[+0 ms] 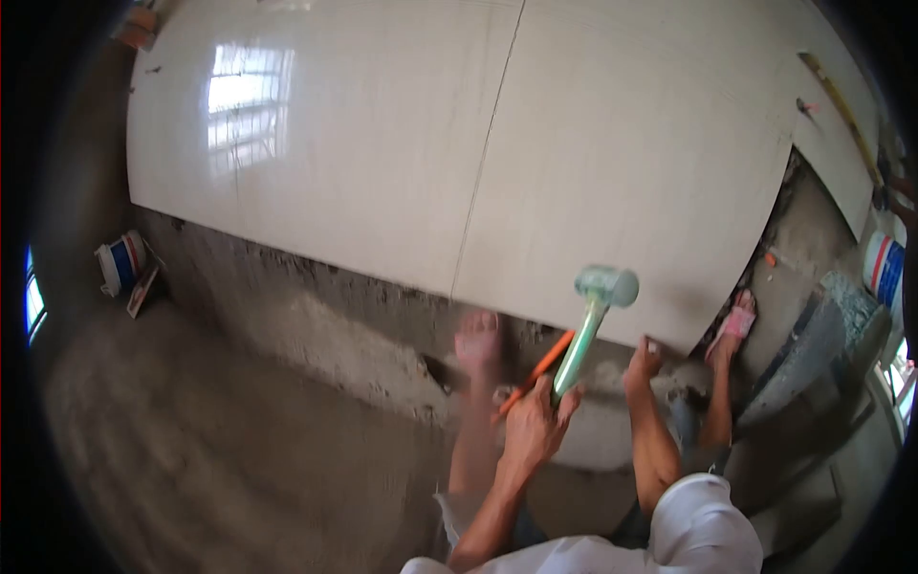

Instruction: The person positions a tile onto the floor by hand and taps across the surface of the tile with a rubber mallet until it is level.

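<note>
My left hand (537,426) is wrapped around the green handle of a rubber mallet (609,285), whose pale green head is raised over the front edge of a large cream tile (622,182). A thin orange bar (547,362) slants behind the mallet handle beside my left hand; whether my fingers also hold it cannot be made out. At the tile's front edge is my right hand (644,364), small in view with its fingers bent. What lies under those fingers is hidden. My feet in pink sandals (477,340) stand on either side of my hands.
Another glossy tile (354,153) adjoins at a narrow seam. Bare grey mortar (335,335) runs along the front. A mortar-crusted pan (841,311) and a white-blue bucket (885,268) stand at right; another bucket (122,263) is at left. A long yellowish bar (841,113) lies far right.
</note>
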Demonstrator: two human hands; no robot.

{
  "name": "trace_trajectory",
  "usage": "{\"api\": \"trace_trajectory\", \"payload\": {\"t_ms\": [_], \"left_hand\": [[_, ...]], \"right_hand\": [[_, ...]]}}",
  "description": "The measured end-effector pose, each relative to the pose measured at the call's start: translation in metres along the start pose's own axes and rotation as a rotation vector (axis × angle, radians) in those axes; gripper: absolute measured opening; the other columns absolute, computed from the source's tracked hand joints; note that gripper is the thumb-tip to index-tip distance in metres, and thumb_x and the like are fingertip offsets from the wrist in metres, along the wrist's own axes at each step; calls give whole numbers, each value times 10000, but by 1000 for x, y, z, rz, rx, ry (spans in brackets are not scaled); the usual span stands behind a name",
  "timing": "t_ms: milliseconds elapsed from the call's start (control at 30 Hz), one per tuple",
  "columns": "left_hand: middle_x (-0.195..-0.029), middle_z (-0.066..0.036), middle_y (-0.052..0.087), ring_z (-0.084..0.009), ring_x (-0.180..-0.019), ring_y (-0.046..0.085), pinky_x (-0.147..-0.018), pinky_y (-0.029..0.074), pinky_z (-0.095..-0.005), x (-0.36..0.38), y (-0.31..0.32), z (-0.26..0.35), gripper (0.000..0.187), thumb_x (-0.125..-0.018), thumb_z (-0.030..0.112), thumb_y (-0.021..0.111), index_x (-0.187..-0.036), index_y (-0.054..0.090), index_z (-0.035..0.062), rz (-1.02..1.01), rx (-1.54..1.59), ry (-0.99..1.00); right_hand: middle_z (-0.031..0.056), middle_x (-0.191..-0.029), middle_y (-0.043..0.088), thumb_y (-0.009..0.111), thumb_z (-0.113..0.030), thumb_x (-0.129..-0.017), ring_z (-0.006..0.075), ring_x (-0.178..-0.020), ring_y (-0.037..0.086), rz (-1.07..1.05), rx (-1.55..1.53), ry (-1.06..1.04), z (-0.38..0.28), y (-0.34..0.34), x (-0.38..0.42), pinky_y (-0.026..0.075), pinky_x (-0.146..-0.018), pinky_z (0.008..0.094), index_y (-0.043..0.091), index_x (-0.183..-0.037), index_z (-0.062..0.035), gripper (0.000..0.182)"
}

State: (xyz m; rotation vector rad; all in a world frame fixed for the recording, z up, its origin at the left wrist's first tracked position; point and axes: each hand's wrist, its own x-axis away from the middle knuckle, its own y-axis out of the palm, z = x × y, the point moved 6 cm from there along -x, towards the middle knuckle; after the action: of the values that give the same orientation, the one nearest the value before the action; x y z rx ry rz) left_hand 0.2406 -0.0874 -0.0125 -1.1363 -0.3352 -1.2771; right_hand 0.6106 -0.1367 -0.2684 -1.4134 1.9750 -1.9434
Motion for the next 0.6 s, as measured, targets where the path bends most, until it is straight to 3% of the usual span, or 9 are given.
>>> {"api": "trace_trajectory", "payload": {"t_ms": [33, 67, 133, 233, 300, 367, 467, 533, 600], "left_hand": [[-572, -185, 539, -362, -563, 596, -552, 474, -445, 5, 4, -7, 435, -905, 417, 652, -856, 516, 7, -3, -23, 1], [-578, -197, 547, -373, -564, 600, -550, 476, -454, 1, -4, -5, 429, -910, 414, 644, -864, 507, 10, -112, 131, -127], [-578, -205, 552, -393, -560, 596, -546, 472, -469, 6, -5, -9, 426, -914, 415, 636, -872, 500, 14, -50, 102, -116], [-577, -207, 557, -412, -564, 591, -551, 472, -479, 10, -4, -10, 437, -916, 432, 622, -873, 497, 15, -44, 134, -106], [-620, -198, 571, -383, -607, 599, -586, 464, -463, 18, 4, -17, 428, -891, 423, 624, -909, 529, 6, -131, 188, -215], [-642, -198, 576, -381, -633, 611, -595, 464, -464, 21, 5, -20, 391, -866, 379, 652, -889, 530, 8, -202, 261, -302], [-646, -213, 569, -396, -628, 611, -580, 466, -471, 29, 7, -24, 358, -861, 337, 667, -881, 523, 10, -120, 317, -233], [-658, -219, 573, -407, -628, 609, -577, 465, -478, 34, 2, -27, 335, -855, 306, 674, -874, 514, 11, -45, 356, -190], [-667, -221, 577, -407, -637, 612, -585, 464, -476, 36, 0, -36, 331, -855, 301, 671, -872, 510, 12, -6, 364, -163]], "right_hand": [[206, -1305, 567, 647, -377, -885, 346, -1198, 544, 78, -240, 194, 2, 11, -5, 427, -1017, 437, 524, -1305, 44, 608], [199, -1251, 577, 663, -342, -882, 332, -1153, 560, 122, -309, 331, -3, 10, 2, 448, -962, 425, 528, -1272, 53, 572], [184, -1142, 598, 694, -272, -876, 305, -1064, 591, 145, -434, 602, -19, 8, 24, 492, -852, 401, 536, -1206, 71, 502], [170, -1050, 601, 749, -200, -840, 272, -992, 606, -25, -651, 614, -26, 33, 25, 520, -755, 379, 524, -1157, 81, 479], [147, -1017, 578, 788, -211, -815, 234, -893, 593, -102, -677, 614, -31, 40, 40, 516, -700, 348, 514, -1119, 68, 495], [146, -1060, 569, 779, -221, -826, 225, -926, 582, -95, -285, 227, -75, 49, 60, 510, -743, 370, 517, -1130, 71, 497], [157, -1117, 556, 752, -225, -841, 256, -1024, 568, -120, -94, -672, -180, 74, 152, 481, -851, 413, 550, -1138, 32, 442], [130, -1073, 581, 740, -168, -831, 299, -1032, 550, -398, 159, -1007, -232, 109, 200, 464, -894, 402, 599, -1096, -14, 337], [140, -1081, 581, 723, -151, -825, 340, -1033, 550, -523, 115, -1343, -253, 147, 233, 472, -888, 403, 598, -1116, -30, 339]]}}
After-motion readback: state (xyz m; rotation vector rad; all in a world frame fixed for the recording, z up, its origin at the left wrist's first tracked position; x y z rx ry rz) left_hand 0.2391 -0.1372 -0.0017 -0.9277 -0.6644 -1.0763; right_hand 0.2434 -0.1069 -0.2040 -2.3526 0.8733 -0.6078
